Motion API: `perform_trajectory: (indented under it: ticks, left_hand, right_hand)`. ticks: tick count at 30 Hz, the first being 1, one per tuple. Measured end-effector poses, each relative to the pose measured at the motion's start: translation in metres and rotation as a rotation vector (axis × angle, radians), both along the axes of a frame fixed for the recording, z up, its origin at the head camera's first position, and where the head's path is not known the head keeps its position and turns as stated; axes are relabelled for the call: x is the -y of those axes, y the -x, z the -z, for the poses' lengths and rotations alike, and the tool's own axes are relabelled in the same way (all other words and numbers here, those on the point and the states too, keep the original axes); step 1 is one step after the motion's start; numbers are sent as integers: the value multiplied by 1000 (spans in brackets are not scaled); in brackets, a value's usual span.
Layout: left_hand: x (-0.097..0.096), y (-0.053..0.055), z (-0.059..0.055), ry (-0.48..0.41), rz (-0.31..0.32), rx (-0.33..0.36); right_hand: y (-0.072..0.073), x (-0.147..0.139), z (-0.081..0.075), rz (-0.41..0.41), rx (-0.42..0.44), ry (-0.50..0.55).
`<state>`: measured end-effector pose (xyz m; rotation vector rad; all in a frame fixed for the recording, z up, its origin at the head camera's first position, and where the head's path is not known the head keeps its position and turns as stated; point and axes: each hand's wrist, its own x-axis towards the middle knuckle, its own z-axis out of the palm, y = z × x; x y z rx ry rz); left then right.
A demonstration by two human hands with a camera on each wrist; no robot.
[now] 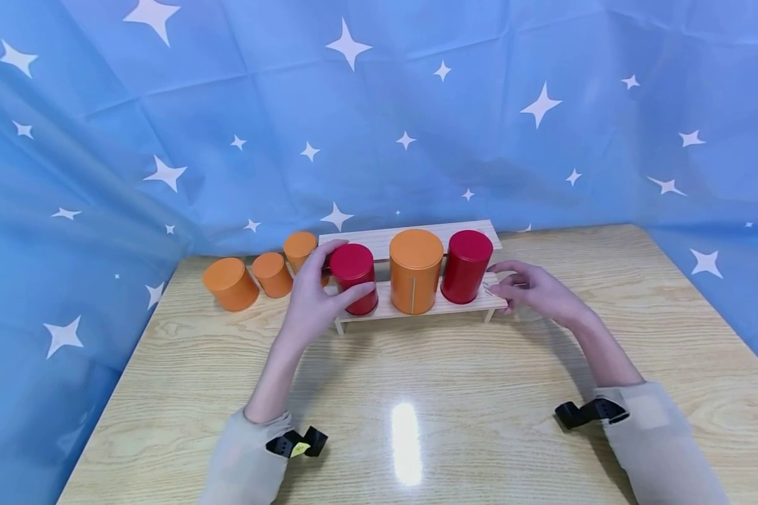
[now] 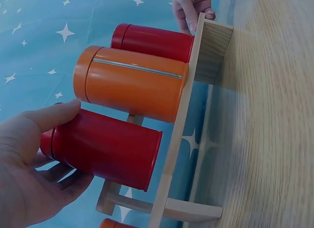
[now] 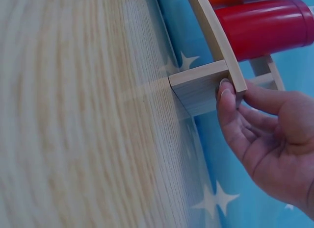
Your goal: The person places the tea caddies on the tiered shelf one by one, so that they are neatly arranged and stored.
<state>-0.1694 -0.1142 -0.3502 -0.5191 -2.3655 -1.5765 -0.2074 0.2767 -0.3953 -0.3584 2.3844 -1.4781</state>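
My left hand (image 1: 312,305) grips a red canister (image 1: 354,273) between thumb and fingers. In the left wrist view a narrow gap shows between the base of this red canister (image 2: 108,149) and the front board of the two-step wooden rack (image 2: 189,86). Beside it on the lower step stands a taller orange canister (image 1: 415,270), and to its right a second red canister (image 1: 467,266). At the rack's right end my right hand (image 1: 533,291) pinches the board's corner; the right wrist view shows thumb and fingertips of the right hand (image 3: 270,135) around that edge.
Left of the rack, an orange canister (image 1: 230,284), a smaller orange canister (image 1: 272,275) and another orange canister (image 1: 300,249) stand on the wooden table (image 1: 480,407). The rack's upper step (image 1: 379,240) lies behind. A blue star-patterned cloth (image 1: 379,105) hangs at the back and sides.
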Motion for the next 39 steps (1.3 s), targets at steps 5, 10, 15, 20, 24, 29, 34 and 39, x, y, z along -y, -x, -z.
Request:
perform_trajectory:
  ticks: [5, 10, 15, 20, 24, 29, 34, 39]
  left_hand:
    - [-3, 4, 2, 43, -26, 7]
    - [-4, 6, 3, 15, -37, 31]
    - [-3, 9, 6, -12, -40, 57]
    - [-5, 11, 7, -26, -26, 56]
    - [-7, 11, 9, -39, -21, 46]
    - [-10, 12, 12, -45, -23, 33]
    - [-11, 12, 14, -45, -18, 36]
    - [-8, 10, 12, -30, 1, 68]
  right_hand:
    - [1, 1, 1, -6, 8, 9]
    - [2, 2, 0, -9, 3, 14]
    - [2, 1, 0, -7, 3, 5]
    - [0, -2, 1, -3, -4, -6]
    - [0, -3, 2, -2, -7, -6]
    - [1, -2, 2, -8, -11, 3]
    - [1, -2, 1, -5, -10, -4]
    - [1, -2, 2, -6, -9, -5]
